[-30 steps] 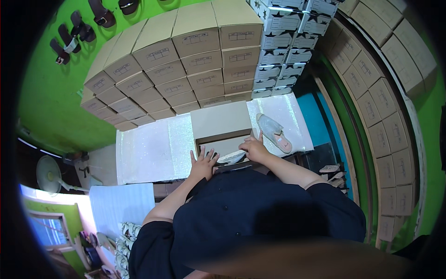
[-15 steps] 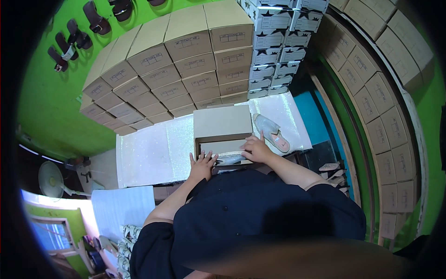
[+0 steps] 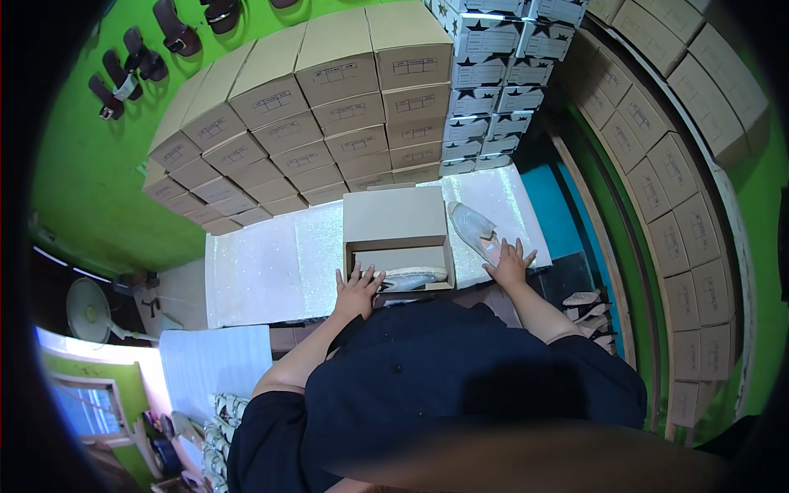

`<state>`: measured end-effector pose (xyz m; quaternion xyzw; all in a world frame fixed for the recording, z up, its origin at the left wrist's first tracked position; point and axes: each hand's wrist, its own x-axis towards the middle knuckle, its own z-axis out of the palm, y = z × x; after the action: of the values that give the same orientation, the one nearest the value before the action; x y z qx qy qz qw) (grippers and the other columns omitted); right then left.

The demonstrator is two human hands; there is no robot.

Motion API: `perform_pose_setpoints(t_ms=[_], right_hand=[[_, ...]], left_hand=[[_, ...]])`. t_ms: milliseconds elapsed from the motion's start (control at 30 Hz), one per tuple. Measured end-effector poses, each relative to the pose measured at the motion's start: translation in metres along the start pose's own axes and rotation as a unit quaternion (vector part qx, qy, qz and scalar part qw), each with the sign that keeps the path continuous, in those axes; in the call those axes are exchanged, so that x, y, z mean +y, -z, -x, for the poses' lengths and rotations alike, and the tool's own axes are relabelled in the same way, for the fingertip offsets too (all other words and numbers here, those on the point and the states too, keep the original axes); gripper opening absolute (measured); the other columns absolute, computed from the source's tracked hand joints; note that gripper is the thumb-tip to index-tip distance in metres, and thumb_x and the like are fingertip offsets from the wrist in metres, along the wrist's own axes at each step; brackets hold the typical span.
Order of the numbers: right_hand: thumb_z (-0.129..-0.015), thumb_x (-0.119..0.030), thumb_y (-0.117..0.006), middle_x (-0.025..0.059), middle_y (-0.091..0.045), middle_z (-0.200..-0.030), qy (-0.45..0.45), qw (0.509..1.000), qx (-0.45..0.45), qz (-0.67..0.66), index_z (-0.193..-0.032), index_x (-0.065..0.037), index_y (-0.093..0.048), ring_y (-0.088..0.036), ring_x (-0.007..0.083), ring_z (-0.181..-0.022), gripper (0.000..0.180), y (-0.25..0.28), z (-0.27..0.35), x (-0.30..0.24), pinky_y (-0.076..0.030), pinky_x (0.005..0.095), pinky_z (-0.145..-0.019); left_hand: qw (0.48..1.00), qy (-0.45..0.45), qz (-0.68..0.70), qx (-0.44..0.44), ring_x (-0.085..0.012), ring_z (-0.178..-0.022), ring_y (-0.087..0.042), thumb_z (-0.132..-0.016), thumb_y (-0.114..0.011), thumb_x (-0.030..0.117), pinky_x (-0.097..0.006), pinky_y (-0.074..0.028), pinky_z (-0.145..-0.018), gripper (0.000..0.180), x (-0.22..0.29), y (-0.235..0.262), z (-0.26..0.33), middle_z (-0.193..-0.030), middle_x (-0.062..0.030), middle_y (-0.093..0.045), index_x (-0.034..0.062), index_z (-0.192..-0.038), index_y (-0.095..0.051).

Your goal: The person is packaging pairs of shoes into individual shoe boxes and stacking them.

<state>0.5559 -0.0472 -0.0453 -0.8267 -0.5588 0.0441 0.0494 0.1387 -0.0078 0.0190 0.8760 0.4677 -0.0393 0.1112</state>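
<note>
An open cardboard shoe box [image 3: 394, 220] stands on a white sparkly worktable [image 3: 271, 267], its lid tipped back. A pale shoe wrapped in clear plastic [image 3: 408, 278] lies inside it. My left hand [image 3: 357, 290] rests, fingers spread, on the box's near left corner, touching the shoe's end. Right of the box a second wrapped pale shoe [image 3: 476, 230] lies on the table. My right hand [image 3: 509, 263] lies flat and open at that shoe's near end, fingers apart.
Stacked brown cardboard boxes [image 3: 329, 123] rise behind the table, and white starred boxes [image 3: 493, 74] stand at the right rear. More brown boxes [image 3: 690, 205] line the right wall. Sandals [image 3: 123, 74] hang on the green wall. A fan [image 3: 86, 308] stands at left.
My right hand left the box and moved right to the loose wrapped shoe. My left hand stayed at the box's near corner. The view shifted slightly.
</note>
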Motion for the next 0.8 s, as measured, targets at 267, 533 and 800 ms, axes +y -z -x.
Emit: perform_pose_setpoints(t_ms=[267,533,800], right_hand=[[-0.063,-0.046,-0.081,0.0137,-0.063,-0.121,-0.018,0.999,0.017,-0.033,-0.110,-0.004,-0.068,-0.046,0.0311,-0.129,0.064,0.024,-0.015,-0.006,-0.004,0.0725,-0.112],[-0.056,-0.046,-0.085,0.0148,-0.066,-0.115,0.167,0.968,0.112,-0.150,-0.107,-0.006,-0.070,-0.050,0.0318,-0.125,0.066,0.079,-0.017,-0.024,-0.007,0.0672,-0.114],[-0.056,-0.048,-0.083,0.0090,-0.068,-0.110,0.318,0.938,-0.053,-0.128,-0.103,-0.010,-0.074,-0.051,0.0291,-0.124,0.061,0.102,-0.013,-0.101,0.002,0.0765,-0.109]], left_hand=[[1.000,-0.001,-0.006,0.004,-0.0342,-0.150,-0.021,-0.093,-0.060,0.025,-0.072,-0.005,-0.112,0.061,-0.003,-0.008,-0.001,-0.157,-0.0065,-0.035,0.0288,-0.151,-0.039],[1.000,-0.011,-0.016,0.007,-0.0341,-0.150,-0.020,-0.094,-0.059,0.031,-0.072,-0.007,-0.112,0.059,-0.006,-0.010,0.001,-0.158,-0.0069,-0.034,0.0280,-0.150,-0.040],[1.000,0.010,0.008,0.027,-0.0402,-0.151,-0.009,-0.097,-0.054,0.039,-0.070,-0.006,-0.113,0.051,-0.003,-0.006,0.002,-0.163,-0.0178,-0.014,0.0304,-0.147,-0.046]])
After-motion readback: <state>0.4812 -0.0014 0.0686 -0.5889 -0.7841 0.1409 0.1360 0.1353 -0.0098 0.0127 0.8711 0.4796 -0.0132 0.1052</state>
